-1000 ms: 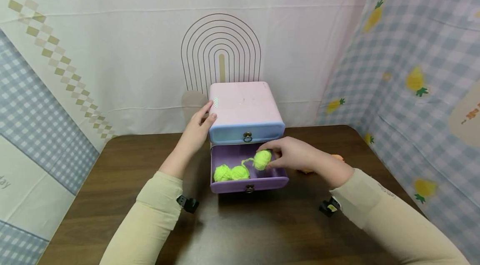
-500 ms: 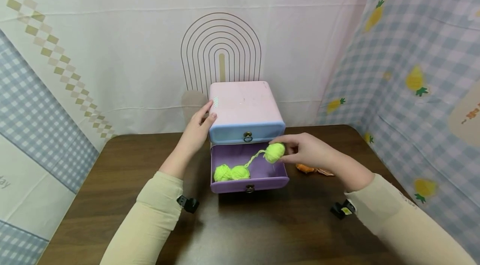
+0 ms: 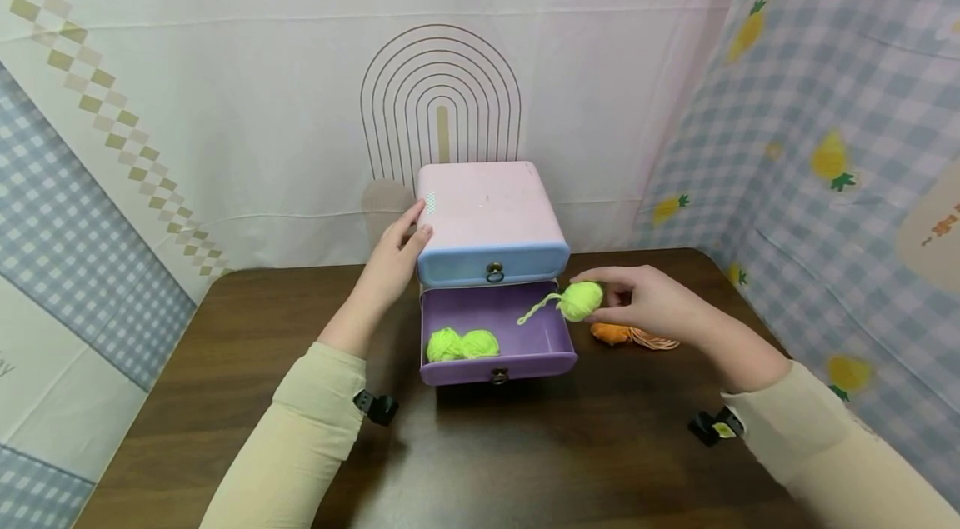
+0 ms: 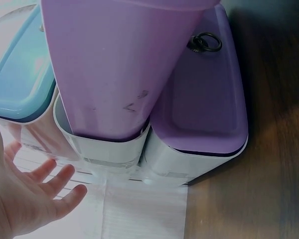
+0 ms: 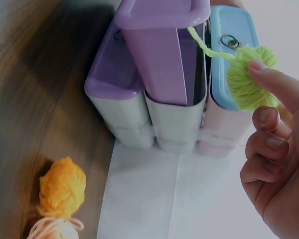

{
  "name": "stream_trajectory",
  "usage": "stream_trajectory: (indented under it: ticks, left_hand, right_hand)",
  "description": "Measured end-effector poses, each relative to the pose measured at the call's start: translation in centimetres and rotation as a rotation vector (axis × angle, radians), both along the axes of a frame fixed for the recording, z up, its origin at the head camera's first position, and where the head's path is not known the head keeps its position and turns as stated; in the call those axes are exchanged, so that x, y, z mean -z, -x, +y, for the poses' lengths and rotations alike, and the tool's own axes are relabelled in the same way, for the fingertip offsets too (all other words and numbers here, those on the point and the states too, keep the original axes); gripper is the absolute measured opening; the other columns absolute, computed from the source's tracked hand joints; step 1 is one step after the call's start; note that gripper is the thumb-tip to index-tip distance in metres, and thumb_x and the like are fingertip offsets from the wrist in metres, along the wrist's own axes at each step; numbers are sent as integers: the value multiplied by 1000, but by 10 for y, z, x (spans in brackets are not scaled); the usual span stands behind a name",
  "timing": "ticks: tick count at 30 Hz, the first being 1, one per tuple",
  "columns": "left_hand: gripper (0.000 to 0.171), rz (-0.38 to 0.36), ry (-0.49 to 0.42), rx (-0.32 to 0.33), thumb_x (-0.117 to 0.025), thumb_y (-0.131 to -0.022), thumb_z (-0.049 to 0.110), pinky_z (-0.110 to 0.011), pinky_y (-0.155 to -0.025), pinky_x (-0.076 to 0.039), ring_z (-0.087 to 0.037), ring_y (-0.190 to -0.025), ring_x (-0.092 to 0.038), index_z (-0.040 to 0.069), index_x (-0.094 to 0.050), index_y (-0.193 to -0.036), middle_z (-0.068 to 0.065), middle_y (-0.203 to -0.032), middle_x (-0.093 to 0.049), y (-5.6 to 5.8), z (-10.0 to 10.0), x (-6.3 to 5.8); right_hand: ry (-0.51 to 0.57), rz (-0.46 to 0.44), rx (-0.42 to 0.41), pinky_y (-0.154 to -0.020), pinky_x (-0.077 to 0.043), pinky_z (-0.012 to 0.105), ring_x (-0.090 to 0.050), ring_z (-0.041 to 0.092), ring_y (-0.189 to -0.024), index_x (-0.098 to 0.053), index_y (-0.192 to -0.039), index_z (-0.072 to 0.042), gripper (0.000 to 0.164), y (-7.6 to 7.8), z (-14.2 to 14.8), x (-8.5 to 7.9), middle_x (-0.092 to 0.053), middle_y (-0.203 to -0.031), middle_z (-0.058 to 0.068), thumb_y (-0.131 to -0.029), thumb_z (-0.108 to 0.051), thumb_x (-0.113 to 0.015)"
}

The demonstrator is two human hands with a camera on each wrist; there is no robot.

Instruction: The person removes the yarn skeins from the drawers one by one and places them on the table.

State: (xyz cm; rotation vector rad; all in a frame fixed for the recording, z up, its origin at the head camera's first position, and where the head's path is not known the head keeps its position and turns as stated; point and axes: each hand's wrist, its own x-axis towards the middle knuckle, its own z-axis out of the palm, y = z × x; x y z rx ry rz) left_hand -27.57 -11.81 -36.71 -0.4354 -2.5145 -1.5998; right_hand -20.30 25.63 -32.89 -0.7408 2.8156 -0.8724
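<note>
The right hand (image 3: pixel 651 302), pinching a green ball (image 3: pixel 581 301), has moved it to the right edge of the purple drawer (image 3: pixel 457 373), leaving two balls (image 3: pixel 480 344) front-left, while the left hand (image 3: pixel 388 264), unclenched, rests at the cabinet's (image 3: pixel 487 208) left edge.

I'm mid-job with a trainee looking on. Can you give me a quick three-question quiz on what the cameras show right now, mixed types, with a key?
1. Count: How many yarn balls lie inside the open drawer?

2. Multiple choice: What colour is the yarn ball held in the right hand?
A) Orange
B) Lime green
C) Purple

3. True or false: The orange yarn lies inside the open drawer.

Key:
1. Two, side by side near the drawer's front.
2. B; a loose strand trails from it.
3. False; it lies on the table, to the right of the drawer in the head view.
</note>
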Motion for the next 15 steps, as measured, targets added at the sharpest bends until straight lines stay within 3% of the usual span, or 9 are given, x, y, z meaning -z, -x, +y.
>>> stream_trajectory:
  ticks: [7, 15]
  left_hand:
    - [60, -6, 11, -8, -47, -102, 47, -51, -104, -41, -33, -124, -50, 26, -32, -157, -16, -154, -35, 0, -1, 1]
    - [60, -4, 11, -11, -47, -103, 46, -51, -103, -41, -32, -124, -50, 25, -32, -157, -16, -154, -35, 0, -1, 1]
  right_hand:
    - [-13, -18, 58, -57, -45, 29, -51, 14, -63, -65, -126, -30, 44, -7, 19, 0, -57, -71, -5, -85, -25, -80]
    - [48, -10, 102, -50, -41, 27, -45, 11, -59, -66, -126, -25, 44, -12, 43, 7, -52, -70, -2, -85, -26, -80]
